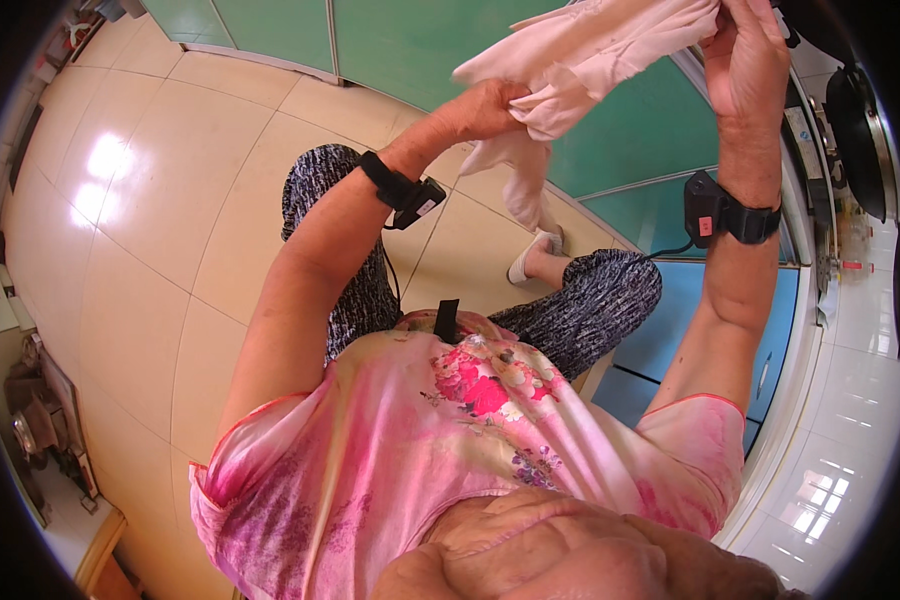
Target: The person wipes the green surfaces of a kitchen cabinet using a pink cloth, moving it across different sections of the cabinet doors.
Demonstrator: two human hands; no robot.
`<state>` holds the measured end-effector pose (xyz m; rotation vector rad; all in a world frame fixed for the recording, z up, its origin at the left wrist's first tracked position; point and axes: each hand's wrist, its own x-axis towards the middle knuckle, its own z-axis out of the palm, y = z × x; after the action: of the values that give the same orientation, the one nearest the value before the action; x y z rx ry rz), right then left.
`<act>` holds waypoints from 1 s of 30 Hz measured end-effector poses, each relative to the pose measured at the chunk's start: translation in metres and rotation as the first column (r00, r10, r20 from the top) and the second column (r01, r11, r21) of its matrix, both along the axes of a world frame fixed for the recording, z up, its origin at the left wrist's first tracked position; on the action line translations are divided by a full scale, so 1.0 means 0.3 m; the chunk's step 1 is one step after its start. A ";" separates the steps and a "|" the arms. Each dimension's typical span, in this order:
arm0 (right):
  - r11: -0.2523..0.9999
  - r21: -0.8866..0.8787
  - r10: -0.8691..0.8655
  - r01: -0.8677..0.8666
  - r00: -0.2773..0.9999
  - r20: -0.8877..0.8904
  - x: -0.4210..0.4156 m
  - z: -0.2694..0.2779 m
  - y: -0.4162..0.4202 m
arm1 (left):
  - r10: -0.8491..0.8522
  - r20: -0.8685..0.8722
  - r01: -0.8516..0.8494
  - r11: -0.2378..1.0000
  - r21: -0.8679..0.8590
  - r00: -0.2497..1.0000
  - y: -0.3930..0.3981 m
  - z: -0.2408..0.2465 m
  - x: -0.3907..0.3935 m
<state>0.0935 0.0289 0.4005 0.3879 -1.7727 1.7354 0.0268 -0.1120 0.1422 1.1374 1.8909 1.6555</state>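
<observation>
A pale pink cloth stretches between my two hands at the top of the view, in front of green cabinet doors. My left hand grips its lower edge in a bunch, and a loose end hangs below over the floor. At the top right my right hand is raised and holds the other end of the cloth; its fingertips are partly cut off by the frame edge. Each wrist wears a black strap with a small device.
Green cabinet doors stand ahead, with blue ones at lower right. Dark pans hang or stand along the right rim beside the counter. Beige floor tiles extend left. Cluttered furniture lines the far left.
</observation>
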 end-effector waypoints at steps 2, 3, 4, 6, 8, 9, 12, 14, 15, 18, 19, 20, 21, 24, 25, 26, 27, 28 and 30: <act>0.998 0.026 -0.053 0.051 0.992 0.113 -0.002 -0.011 0.082 | -0.068 0.115 0.056 0.993 0.103 0.991 -0.023 0.031 0.006; 0.996 0.041 -0.087 0.082 0.982 0.167 -0.003 -0.016 0.117 | -0.097 0.148 0.080 0.990 0.115 0.984 -0.039 0.061 0.022; 0.994 0.055 -0.101 0.091 0.971 0.217 -0.003 -0.028 0.131 | -0.121 0.182 0.099 0.987 0.125 0.976 -0.051 0.078 0.040; 0.990 0.086 -0.133 0.111 0.939 0.317 0.000 -0.050 0.157 | -0.160 0.231 0.129 0.981 0.145 0.960 -0.067 0.092 0.057; 0.985 0.170 -0.086 0.017 0.911 0.404 -0.028 -0.098 0.179 | -0.186 0.197 0.163 0.979 0.125 0.963 -0.110 0.074 0.038; 0.922 0.386 -0.131 -0.038 0.906 0.403 -0.064 -0.143 0.238 | -0.272 0.167 0.249 0.957 0.146 0.948 -0.108 0.043 0.006; 0.649 0.724 -0.270 -0.233 0.819 0.506 -0.071 -0.222 0.268 | -0.563 0.697 0.017 0.783 0.622 0.444 -0.084 -0.014 0.007; 0.556 0.765 -0.362 -0.325 0.735 0.574 -0.065 -0.270 0.259 | -0.712 0.593 0.006 0.642 0.767 0.376 -0.092 0.040 0.012; 0.555 0.759 -0.395 -0.339 0.696 0.600 -0.060 -0.311 0.262 | -0.714 0.586 -0.032 0.624 0.781 0.384 -0.093 0.045 0.008; 0.533 0.760 -0.421 -0.373 0.662 0.620 -0.042 -0.371 0.231 | -0.667 0.618 -0.150 0.620 0.770 0.417 -0.108 0.081 0.020; 0.524 0.757 -0.406 -0.390 0.667 0.625 -0.024 -0.374 0.205 | -0.694 0.606 -0.166 0.594 0.787 0.389 -0.113 0.091 0.022; 0.516 0.754 -0.392 -0.407 0.671 0.630 -0.007 -0.378 0.185 | -0.720 0.592 -0.183 0.568 0.802 0.361 -0.116 0.099 0.023; 0.526 0.717 -0.395 -0.457 0.616 0.682 0.002 -0.381 0.174 | -0.676 0.613 -0.206 0.586 0.784 0.409 -0.120 0.108 0.023; 0.547 0.742 -0.447 -0.388 0.614 0.651 0.011 -0.393 0.164 | -0.641 0.606 -0.239 0.569 0.787 0.471 -0.137 0.104 0.006; 0.593 0.699 -0.414 -0.400 0.593 0.691 0.011 -0.404 0.167 | -0.700 0.558 -0.222 0.518 0.826 0.445 -0.141 0.092 -0.021; 0.636 0.653 -0.376 -0.412 0.572 0.728 0.010 -0.424 0.171 | -0.754 0.506 -0.209 0.463 0.862 0.418 -0.144 0.079 -0.036; 0.676 0.603 -0.337 -0.423 0.551 0.763 0.008 -0.448 0.174 | -0.781 0.474 -0.198 0.432 0.880 0.406 -0.145 0.063 -0.043; 0.692 0.538 -0.229 -0.482 0.559 0.797 0.011 -0.487 0.179 | -0.810 0.439 -0.183 0.400 0.898 0.388 -0.140 0.069 -0.044; 0.689 0.402 -0.004 -0.603 0.552 0.834 0.008 -0.564 0.163 | -0.814 0.428 -0.174 0.391 0.904 0.392 -0.138 0.088 -0.039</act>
<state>0.0959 0.0777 0.2312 0.2370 -3.2187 1.5345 0.0152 -0.1533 0.1684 0.5910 -0.0847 2.2375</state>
